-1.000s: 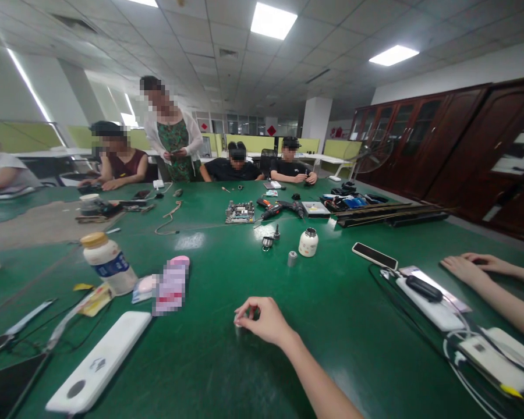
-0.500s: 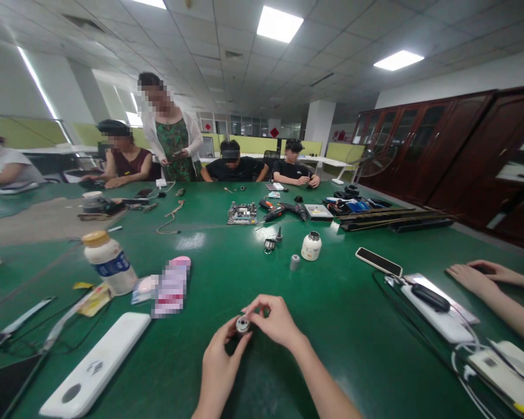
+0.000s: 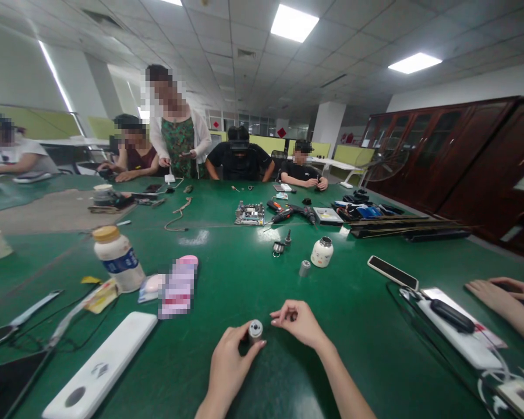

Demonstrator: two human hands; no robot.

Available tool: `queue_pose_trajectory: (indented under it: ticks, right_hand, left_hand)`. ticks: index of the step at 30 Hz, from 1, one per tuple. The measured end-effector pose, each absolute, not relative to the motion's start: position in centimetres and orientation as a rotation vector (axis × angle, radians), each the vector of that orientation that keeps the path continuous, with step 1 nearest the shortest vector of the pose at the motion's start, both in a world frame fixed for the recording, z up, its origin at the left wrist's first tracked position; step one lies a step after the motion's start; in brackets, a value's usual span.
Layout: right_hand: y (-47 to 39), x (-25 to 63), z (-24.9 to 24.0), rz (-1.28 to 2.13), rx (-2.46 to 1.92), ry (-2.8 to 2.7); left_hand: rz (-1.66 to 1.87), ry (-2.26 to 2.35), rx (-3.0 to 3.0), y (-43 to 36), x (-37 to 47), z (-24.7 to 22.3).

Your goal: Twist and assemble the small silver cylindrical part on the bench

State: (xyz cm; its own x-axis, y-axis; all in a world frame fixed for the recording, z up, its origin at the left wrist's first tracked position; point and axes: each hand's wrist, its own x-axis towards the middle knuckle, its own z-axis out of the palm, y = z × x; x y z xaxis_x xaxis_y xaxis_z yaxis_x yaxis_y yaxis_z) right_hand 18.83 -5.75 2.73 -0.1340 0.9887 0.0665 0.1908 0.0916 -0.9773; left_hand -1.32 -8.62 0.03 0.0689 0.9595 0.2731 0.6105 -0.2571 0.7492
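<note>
Steadying a metal cylinder (image 3: 255, 330) seems the step, left hand (image 3: 229, 359) grasping it. Whether the right hand (image 3: 303, 326) holds anything is unclear; next calls for steadiness.

This is an open-plan office, as the tiled ceiling (image 3: 349, 46) with its flat light panels (image 3: 294, 23), the low yellow-green partitions (image 3: 353, 155), the white desks (image 3: 329, 162) and the tall dark-wood cabinets (image 3: 475, 151) on the right show. The large green table (image 3: 227, 262) adds a touch of workshop, with a circuit board (image 3: 250, 215) and power drills (image 3: 283, 215) lying on it and several people (image 3: 240, 163) gathered around it.
</note>
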Motion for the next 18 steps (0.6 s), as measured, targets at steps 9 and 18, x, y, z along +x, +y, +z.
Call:
queue_pose_trajectory:
  ticks: [9,18]
  right_hand:
    - [-6.9,14.8,4.4,1.04,-1.116,-1.466]
    - [-6.9,14.3,3.5,0.996,-1.155,-1.499]
  left_hand:
    - [1.02,1.504,1.949,-8.8,-1.3,-0.2]
    - [0.978,1.538,1.938,-9.0,-1.1,0.3]
